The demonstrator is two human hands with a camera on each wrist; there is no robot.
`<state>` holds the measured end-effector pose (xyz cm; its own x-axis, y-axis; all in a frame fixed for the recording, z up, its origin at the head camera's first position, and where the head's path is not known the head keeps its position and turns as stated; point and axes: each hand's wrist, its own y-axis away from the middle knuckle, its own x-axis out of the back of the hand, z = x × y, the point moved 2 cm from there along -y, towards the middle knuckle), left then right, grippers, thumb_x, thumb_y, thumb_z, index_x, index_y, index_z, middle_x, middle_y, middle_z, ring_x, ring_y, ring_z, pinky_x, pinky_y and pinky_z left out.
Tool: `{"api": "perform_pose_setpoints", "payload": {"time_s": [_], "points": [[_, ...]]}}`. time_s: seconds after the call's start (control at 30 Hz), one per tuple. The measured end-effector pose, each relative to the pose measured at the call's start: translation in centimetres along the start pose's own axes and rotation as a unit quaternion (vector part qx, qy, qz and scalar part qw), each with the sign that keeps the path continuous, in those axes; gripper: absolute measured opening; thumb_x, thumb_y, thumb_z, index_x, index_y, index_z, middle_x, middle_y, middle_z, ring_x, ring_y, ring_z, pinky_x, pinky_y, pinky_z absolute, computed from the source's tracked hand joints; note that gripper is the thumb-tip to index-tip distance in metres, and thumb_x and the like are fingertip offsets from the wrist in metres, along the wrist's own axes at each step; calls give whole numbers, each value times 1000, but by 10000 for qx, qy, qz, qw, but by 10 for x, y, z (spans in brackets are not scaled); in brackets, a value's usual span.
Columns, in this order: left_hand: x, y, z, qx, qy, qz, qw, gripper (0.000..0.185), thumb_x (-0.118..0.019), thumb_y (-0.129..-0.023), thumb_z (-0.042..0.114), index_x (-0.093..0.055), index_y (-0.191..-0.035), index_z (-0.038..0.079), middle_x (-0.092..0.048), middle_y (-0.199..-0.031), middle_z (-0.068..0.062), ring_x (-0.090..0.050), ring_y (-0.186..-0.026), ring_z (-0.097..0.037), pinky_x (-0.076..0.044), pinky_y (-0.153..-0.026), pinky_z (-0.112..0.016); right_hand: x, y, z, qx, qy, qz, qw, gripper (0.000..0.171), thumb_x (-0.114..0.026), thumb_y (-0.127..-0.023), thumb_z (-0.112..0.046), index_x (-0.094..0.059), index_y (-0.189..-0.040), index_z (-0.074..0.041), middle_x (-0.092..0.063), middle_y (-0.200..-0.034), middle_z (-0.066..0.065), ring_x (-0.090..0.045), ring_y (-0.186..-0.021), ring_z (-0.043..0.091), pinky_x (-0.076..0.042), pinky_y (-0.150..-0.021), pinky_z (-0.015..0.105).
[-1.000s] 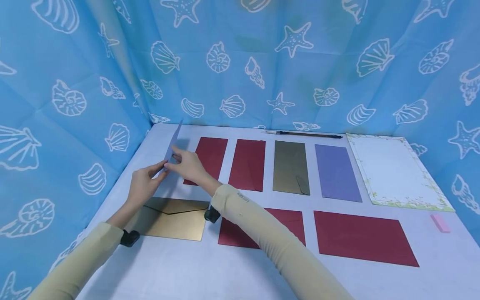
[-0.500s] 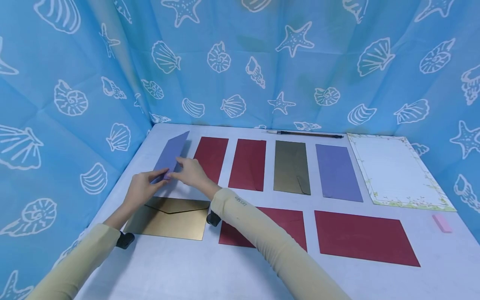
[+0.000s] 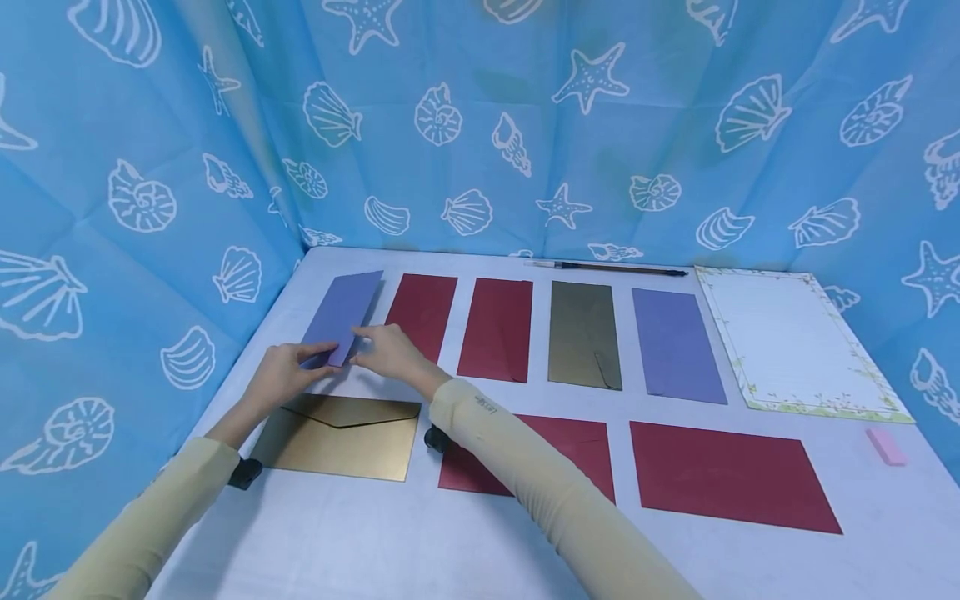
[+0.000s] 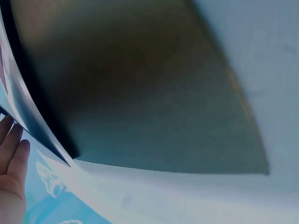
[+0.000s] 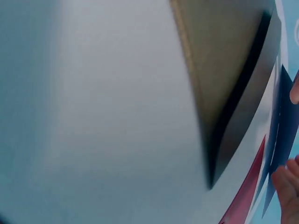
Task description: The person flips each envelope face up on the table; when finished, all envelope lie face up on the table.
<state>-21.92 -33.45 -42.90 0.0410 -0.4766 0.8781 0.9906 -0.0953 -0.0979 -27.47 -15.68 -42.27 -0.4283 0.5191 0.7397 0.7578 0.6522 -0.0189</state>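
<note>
At the table's left side, a purple envelope [image 3: 339,308] is tilted, its near end slightly raised. My left hand [image 3: 281,372] pinches its near end between thumb and fingers. At its right edge, the fingertips of my right hand [image 3: 392,352] touch or nearly touch the paper, thumb and forefinger apart. The right wrist view shows that hand's fingers [image 5: 286,179] at the edge of the dark-looking purple envelope [image 5: 281,133]. A gold envelope [image 3: 341,446] with its flap slightly lifted lies below the hands; it fills much of the left wrist view.
Two upright red envelopes [image 3: 495,329], a dark gold one [image 3: 583,333] and another purple one [image 3: 678,344] line the back row. Two more red envelopes [image 3: 735,475] lie in front. A brush [image 3: 618,267], bordered paper [image 3: 798,342] and pink eraser [image 3: 887,447] lie right. A shell-patterned curtain [image 3: 525,125] encloses the table.
The purple envelope has come down from nearly upright to a low slant over the table. My right hand has shifted slightly right, its thumb coming away from the near end.
</note>
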Motion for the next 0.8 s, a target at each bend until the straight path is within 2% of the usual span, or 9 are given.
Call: {"api": "perform_pose_setpoints", "payload": {"time_s": [0.07, 0.2, 0.27, 0.33, 0.43, 0.5, 0.63, 0.73, 0.8], "points": [[-2, -1, -2, 42, -55, -61, 10000, 49, -77, -84, 23, -63, -125, 3, -68, -102, -26, -59, -75, -28, -41, -51, -27, -1, 0, 2, 132, 39, -171, 9998, 51, -64, -94, -21, -49, -141, -9, -63, -124, 11, -43, -50, 6, -42, -59, 15], [-6, -3, -1, -45, -172, -114, 9998, 48, -78, -83, 21, -64, -125, 1, -66, -110, -27, -59, -82, -30, -54, -65, -33, -4, 0, 5, 455, 218, -557, 9972, 46, -62, -96, -20, -52, -139, -9, -69, -107, 6, -43, -52, 5, -42, -65, 14], [-8, -3, 0, -86, -155, -147, 9997, 48, -78, -83, 19, -64, -124, 0, -65, -113, -27, -60, -85, -32, -56, -72, -39, -6, 0, 5, 519, 238, -768, 9954, 44, -60, -96, -19, -52, -139, -7, -65, -83, 6, -33, -46, 8, -39, -57, 16], [-9, -4, 2, -122, -135, -163, 9997, 46, -78, -83, 16, -64, -124, -1, -63, -116, -27, -60, -88, -34, -56, -76, -44, -7, -1, 5, 536, 268, -882, 9943, 44, -59, -96, -18, -52, -138, -5, -58, -72, 7, -33, -47, 7, -37, -53, 16], [-10, -5, 4, -159, -131, -133, 9997, 45, -78, -82, 13, -65, -122, -1, -61, -120, -27, -60, -96, -38, -53, -84, -49, -7, -1, 3, 556, 321, -874, 9941, 43, -59, -96, -17, -54, -136, -3, -67, -87, 7, -39, -52, 5, -37, -55, 16], [-11, -6, 4, -173, -138, -119, 9997, 45, -79, -81, 12, -65, -122, -1, -60, -123, -27, -59, -103, -40, -50, -87, -51, -7, -1, 3, 554, 372, -858, 9941, 43, -59, -96, -18, -54, -136, -3, -68, -95, 7, -40, -55, 5, -37, -56, 15], [-11, -7, 4, -195, -106, -172, 9996, 46, -78, -81, 10, -64, -123, -1, -58, -126, -26, -56, -110, -43, -47, -91, -53, -6, 1, 3, 475, 259, -949, 9940, 44, -57, -97, -19, -52, -138, -4, -57, -72, 5, -37, -49, 6, -36, -53, 17], [-8, -4, 5, -209, -115, -247, 9994, 46, -77, -84, 13, -63, -124, -2, -60, -124, -25, -58, -109, -41, -50, -88, -51, -5, 3, 4, 469, 95, -1019, 9936, 45, -56, -98, -20, -50, -140, -5, -56, -68, 7, -39, -48, 10, -39, -53, 18], [-4, -1, 4, -186, -88, -235, 9995, 45, -75, -85, 18, -63, -124, -2, -62, -121, -25, -61, -104, -40, -53, -83, -49, -4, 4, 4, 541, 24, -963, 9939, 45, -56, -98, -21, -50, -140, -7, -68, -88, 8, -54, -60, 7, -42, -60, 16]]}}
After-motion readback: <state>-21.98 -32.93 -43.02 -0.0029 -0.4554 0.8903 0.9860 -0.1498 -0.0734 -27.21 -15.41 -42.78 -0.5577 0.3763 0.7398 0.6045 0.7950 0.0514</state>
